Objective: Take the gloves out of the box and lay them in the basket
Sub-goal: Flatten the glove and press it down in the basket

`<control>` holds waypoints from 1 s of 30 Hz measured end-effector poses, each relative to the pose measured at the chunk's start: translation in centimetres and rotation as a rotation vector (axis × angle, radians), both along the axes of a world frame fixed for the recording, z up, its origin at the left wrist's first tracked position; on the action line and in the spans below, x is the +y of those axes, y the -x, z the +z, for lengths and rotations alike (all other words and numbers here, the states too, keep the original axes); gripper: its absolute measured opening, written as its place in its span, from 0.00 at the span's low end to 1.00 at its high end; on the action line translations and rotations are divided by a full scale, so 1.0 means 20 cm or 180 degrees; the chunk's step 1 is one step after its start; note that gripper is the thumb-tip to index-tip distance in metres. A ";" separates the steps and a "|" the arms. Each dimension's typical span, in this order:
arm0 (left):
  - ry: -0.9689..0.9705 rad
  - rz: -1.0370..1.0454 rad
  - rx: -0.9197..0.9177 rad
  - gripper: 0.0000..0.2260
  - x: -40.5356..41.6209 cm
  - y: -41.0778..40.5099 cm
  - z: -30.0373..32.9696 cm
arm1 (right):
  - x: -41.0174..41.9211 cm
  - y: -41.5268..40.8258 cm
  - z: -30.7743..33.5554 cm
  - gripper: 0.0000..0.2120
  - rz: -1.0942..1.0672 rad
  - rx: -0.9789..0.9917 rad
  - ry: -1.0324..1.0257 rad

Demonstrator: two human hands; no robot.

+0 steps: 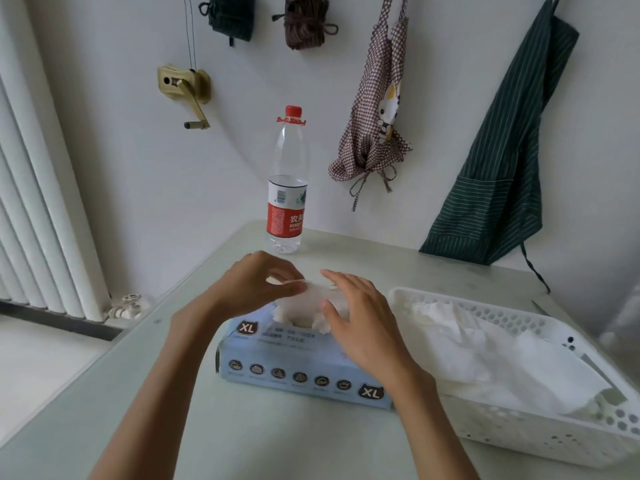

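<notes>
A: What's largest here?
B: The pale table [242, 427]. Then the white perforated basket [519, 434] at its right edge, with thin clear gloves [502, 368] heaped inside

A: And the box?
B: The blue box [298, 368] marked XL lies mid-table, just left of the basket, more gloves [304, 313] bunched up out of its top slot. A water bottle [288, 188] stands upright near the far edge

A: The hands?
B: Both are over the slot. The left hand [256, 282] pinches a glove's edge between thumb and fingers; the right hand [360, 313] has straight, slightly spread fingers lying on the bunched gloves, gripping nothing
</notes>
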State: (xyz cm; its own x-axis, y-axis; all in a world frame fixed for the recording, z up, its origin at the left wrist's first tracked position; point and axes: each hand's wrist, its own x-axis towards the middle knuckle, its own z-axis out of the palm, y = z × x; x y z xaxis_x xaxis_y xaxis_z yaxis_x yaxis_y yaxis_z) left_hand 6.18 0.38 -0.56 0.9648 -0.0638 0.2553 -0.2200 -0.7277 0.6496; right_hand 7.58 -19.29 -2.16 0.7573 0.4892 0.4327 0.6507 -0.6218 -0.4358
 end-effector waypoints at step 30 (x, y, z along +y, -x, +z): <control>-0.0769 0.0201 0.0861 0.12 -0.01 -0.05 -0.10 | -0.35 -0.10 0.21 0.08 -0.0615 0.0493 -0.2091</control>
